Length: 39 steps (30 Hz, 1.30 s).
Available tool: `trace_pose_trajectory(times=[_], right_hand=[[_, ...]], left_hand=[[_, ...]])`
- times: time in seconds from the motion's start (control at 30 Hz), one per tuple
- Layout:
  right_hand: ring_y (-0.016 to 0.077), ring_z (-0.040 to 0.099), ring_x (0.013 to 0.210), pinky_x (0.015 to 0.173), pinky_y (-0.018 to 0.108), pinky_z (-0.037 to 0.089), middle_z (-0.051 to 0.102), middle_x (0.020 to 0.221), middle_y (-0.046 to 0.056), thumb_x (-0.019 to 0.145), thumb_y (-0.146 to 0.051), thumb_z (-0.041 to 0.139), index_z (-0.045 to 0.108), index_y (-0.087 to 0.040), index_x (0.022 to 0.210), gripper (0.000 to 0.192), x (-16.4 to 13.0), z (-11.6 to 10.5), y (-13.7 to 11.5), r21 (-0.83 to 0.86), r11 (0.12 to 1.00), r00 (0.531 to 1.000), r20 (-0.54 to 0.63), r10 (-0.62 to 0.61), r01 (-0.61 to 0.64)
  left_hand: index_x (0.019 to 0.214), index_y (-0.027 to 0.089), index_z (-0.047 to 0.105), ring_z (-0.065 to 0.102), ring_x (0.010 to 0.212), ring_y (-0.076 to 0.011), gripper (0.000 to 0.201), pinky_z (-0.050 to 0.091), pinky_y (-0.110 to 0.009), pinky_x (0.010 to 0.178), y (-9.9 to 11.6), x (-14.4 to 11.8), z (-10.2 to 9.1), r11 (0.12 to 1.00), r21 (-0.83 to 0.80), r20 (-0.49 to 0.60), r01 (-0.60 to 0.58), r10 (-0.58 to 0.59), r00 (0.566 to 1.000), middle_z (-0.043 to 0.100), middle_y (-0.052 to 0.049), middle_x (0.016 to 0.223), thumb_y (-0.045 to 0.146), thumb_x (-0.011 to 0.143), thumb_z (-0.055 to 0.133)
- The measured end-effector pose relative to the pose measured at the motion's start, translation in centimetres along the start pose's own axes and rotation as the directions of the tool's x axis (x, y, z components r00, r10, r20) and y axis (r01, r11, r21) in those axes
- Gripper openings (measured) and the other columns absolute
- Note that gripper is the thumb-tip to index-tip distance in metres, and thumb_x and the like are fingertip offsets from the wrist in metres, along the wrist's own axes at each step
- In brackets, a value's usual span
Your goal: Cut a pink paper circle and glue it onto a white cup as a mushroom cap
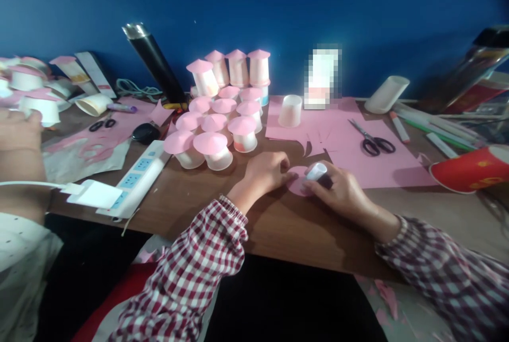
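Observation:
A small pink paper circle [296, 185] lies on the brown table in front of me. My left hand [270, 169] has its fingers curled and closed at the circle's left edge. In my right hand [338, 188] is a white glue stick [317, 171], tilted, its lower end down over the circle; whether it touches the paper is hidden by my fingers. Beyond my left hand stand several paper cups with pink cone tops [210, 143]. One white paper cup [290, 111] without a top stands on pink paper [342, 159], near black-handled scissors [371, 143].
At the left, a power strip [137, 177] carries a plugged-in white charger [95, 193]. Another person's hand [19, 135] is at the far left. A black cylinder [155, 63] leans toward the blue wall. A red cup [469, 169] lies sideways at the right.

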State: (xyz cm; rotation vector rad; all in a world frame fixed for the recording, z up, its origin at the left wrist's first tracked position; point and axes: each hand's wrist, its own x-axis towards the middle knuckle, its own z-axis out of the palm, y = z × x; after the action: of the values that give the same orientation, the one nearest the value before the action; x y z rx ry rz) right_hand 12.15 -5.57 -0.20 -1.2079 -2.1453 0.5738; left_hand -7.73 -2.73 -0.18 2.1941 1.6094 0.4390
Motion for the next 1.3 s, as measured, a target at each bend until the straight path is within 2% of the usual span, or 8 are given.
trace_pose_trajectory(times=[0.33,0.47,0.67,0.77,0.9,0.97,1.07,1.3], right_hand=[[0.0158,0.062,0.066,0.060,0.024,0.046,0.068,0.079,0.002,0.079,-0.034,0.065,0.060,-0.019,0.090,0.019,-0.3,0.1,0.2,-0.054,0.997,0.999,-0.013,-0.051,0.051],[0.0157,0.062,0.067,0.063,0.025,0.046,0.068,0.079,0.001,0.078,-0.033,0.065,0.061,-0.021,0.085,0.014,-0.5,-0.1,0.0,-0.066,0.992,0.993,0.048,-0.104,0.107],[0.0152,0.059,0.063,0.060,0.025,0.044,0.065,0.074,0.000,0.080,-0.031,0.062,0.060,-0.021,0.081,0.011,-0.3,-0.6,-0.3,-0.076,0.986,0.981,0.134,-0.139,0.150],[0.0151,0.059,0.062,0.059,0.025,0.045,0.064,0.072,0.000,0.081,-0.032,0.061,0.057,-0.020,0.081,0.012,-0.2,-0.7,-0.2,-0.025,0.997,0.992,0.104,-0.073,0.076],[0.0160,0.062,0.062,0.058,0.026,0.048,0.066,0.070,0.001,0.086,-0.034,0.054,0.053,-0.021,0.086,0.014,-0.1,-0.8,-0.2,0.177,0.981,0.997,-0.008,0.077,-0.074],[0.0163,0.063,0.062,0.058,0.026,0.048,0.067,0.070,0.002,0.087,-0.034,0.052,0.051,-0.021,0.084,0.014,-0.1,-0.9,-0.3,0.224,0.971,0.995,-0.042,0.094,-0.082],[0.0163,0.061,0.061,0.056,0.025,0.047,0.066,0.071,0.003,0.086,-0.035,0.053,0.053,-0.020,0.084,0.016,0.0,-0.9,-0.3,0.200,0.977,0.995,-0.055,0.084,-0.071],[0.0148,0.059,0.062,0.058,0.024,0.044,0.065,0.074,0.001,0.080,-0.030,0.060,0.058,-0.019,0.085,0.012,-0.2,-0.4,-0.5,0.026,1.000,0.990,0.139,-0.010,0.007]], left_hand=[[0.082,0.026,0.062,0.059,0.069,-0.0155,0.031,0.034,-0.026,0.052,0.2,0.0,-0.1,1.000,-0.005,0.005,-0.002,0.002,1.000,0.067,0.003,0.077,0.054,0.070,0.061],[0.082,0.026,0.062,0.060,0.070,-0.0157,0.031,0.034,-0.026,0.053,0.2,0.0,0.1,1.000,0.015,-0.024,-0.008,0.008,1.000,0.067,0.003,0.077,0.053,0.069,0.062],[0.082,0.025,0.063,0.060,0.071,-0.0161,0.031,0.035,-0.027,0.055,0.3,0.0,0.0,1.000,0.021,-0.010,0.005,-0.005,1.000,0.067,0.002,0.079,0.053,0.069,0.062],[0.082,0.025,0.062,0.059,0.070,-0.0160,0.031,0.035,-0.026,0.054,0.2,0.1,-0.1,1.000,0.015,0.008,0.012,-0.012,1.000,0.067,0.001,0.079,0.053,0.069,0.062],[0.084,0.026,0.062,0.059,0.071,-0.0169,0.033,0.035,-0.027,0.054,0.2,0.2,-0.1,0.999,0.018,0.032,0.035,-0.036,0.999,0.067,0.001,0.079,0.055,0.069,0.061],[0.084,0.025,0.062,0.059,0.072,-0.0173,0.035,0.035,-0.027,0.055,0.2,0.2,-0.1,0.999,0.020,0.036,0.037,-0.038,0.999,0.067,0.000,0.081,0.056,0.069,0.061],[0.084,0.026,0.062,0.059,0.072,-0.0172,0.034,0.036,-0.027,0.055,0.3,0.2,0.0,0.999,0.017,0.030,0.037,-0.037,0.999,0.067,0.001,0.081,0.056,0.068,0.062],[0.083,0.026,0.062,0.059,0.071,-0.0158,0.028,0.036,-0.026,0.055,0.2,0.0,0.0,1.000,0.011,0.000,0.017,-0.017,1.000,0.067,0.002,0.079,0.051,0.070,0.063]])
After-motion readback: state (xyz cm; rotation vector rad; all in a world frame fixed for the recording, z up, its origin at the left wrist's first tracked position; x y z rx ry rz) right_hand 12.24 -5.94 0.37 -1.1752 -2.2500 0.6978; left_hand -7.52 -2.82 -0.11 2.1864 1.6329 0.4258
